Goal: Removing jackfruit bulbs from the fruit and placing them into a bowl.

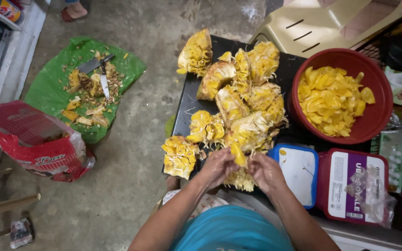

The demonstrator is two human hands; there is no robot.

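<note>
Both my hands work at the near edge of a black tray [184, 109] piled with cut jackfruit chunks [238, 97]. My left hand [217, 166] and my right hand [266, 172] together grip a fibrous jackfruit piece [240, 179], with a yellow pod [238, 153] sticking up between the fingers. A loose chunk [180, 155] lies just left of my left hand. A red bowl [378, 83] at the right is filled with peeled yellow pods [331, 100].
A blue-rimmed white lid [298, 169] and a red tub with a label [350, 183] sit right of my hands. On the floor at left, a green plastic sheet [47, 88] holds scraps and two knives [99, 69]; a red bag [29, 139] lies nearer. A beige chair [312, 23] stands behind.
</note>
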